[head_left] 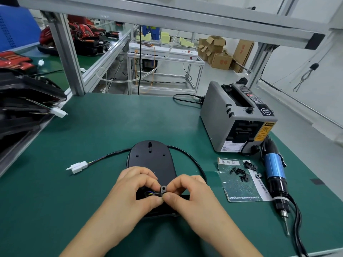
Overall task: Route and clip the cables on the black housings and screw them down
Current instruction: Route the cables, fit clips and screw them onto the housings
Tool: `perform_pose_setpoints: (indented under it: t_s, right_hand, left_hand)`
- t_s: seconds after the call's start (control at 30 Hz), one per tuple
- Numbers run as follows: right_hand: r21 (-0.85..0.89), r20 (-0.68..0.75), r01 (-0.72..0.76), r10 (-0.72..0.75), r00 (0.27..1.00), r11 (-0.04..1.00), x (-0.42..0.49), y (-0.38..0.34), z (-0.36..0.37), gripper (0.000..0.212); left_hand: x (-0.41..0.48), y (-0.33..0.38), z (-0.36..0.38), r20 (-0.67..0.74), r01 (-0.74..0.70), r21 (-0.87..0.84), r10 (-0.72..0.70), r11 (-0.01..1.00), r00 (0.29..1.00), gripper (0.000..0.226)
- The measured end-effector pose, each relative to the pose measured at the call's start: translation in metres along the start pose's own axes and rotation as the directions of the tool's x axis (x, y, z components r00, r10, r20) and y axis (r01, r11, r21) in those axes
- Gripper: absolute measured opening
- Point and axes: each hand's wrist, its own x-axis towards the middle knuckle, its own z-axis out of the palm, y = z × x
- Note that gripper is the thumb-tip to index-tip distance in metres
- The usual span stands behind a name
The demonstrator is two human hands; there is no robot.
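Both my left hand [133, 188] and right hand [187, 190] pinch the tiny, light clip [163, 189] around the springy cable [193, 162], gripping its sides.

Three Chinese signs, 吹尘枪, on the corner of the paper card [239, 182]. Yellow warning sticker [263, 133] on the grey machine [217, 112] — words too small. Red marks on the brown boxes [221, 62] — blurred.
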Motion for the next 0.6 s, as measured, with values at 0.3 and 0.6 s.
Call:
perform_pose_setpoints:
  t_s: [0.3, 0.6]
  right_hand:
    - [0.040, 0.031, 0.002, -0.003, 1.000, 0.999, 0.000, -0.001, -0.011, 0.008]
    - [-0.666, -0.413, -0.264, -0.051, 0.909, 0.698, 0.043, 0.081, -0.102, 0.019]
  left_hand:
    - [-0.001, 0.000, 0.001, -0.023, 0.006, -0.039, -0.007, 0.999, 1.000, 0.027]
    - [-0.001, 0.000, 0.001, -0.011, 0.028, -0.090, -0.029, 0.996, 1.000, 0.030]
